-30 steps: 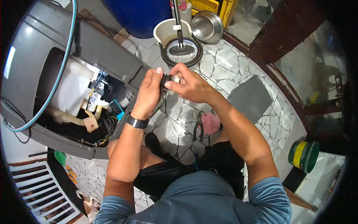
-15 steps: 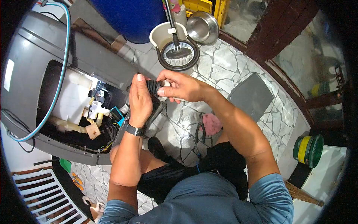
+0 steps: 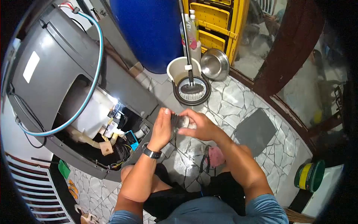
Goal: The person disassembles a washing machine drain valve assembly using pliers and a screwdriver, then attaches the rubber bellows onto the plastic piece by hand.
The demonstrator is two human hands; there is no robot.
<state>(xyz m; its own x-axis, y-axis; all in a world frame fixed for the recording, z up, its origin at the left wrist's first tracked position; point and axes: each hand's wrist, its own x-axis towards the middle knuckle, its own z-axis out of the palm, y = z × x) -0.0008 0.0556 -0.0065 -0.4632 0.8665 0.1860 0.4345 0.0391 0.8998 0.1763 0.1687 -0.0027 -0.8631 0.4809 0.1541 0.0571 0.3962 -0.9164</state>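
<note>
My two hands are close together near the middle of the frame, with a black ribbed rubber bellows (image 3: 175, 121) between them. My left hand (image 3: 161, 128) is against its left end, thumb upward; I cannot tell how far those fingers curl around it. My right hand (image 3: 199, 125) has thumb and fingers clamped on the pale fitting (image 3: 185, 121) at its right end. A dark wristwatch (image 3: 152, 152) is on my left wrist. The open grey machine casing (image 3: 128, 87) fills the left of the frame, with a white label (image 3: 31, 67) at upper left, any print on it too small to read. Inside its opening are a pale ribbed hose (image 3: 87, 139) and a blue-edged part (image 3: 131, 139). The mop bucket (image 3: 181, 69) is at upper centre, beside a metal basin (image 3: 215, 64). Pliers (image 3: 204, 160) lie near a pink cloth (image 3: 216, 156) on the floor, below my right hand. At lower right, a green tub (image 3: 316, 176) bears a yellow band.
</note>
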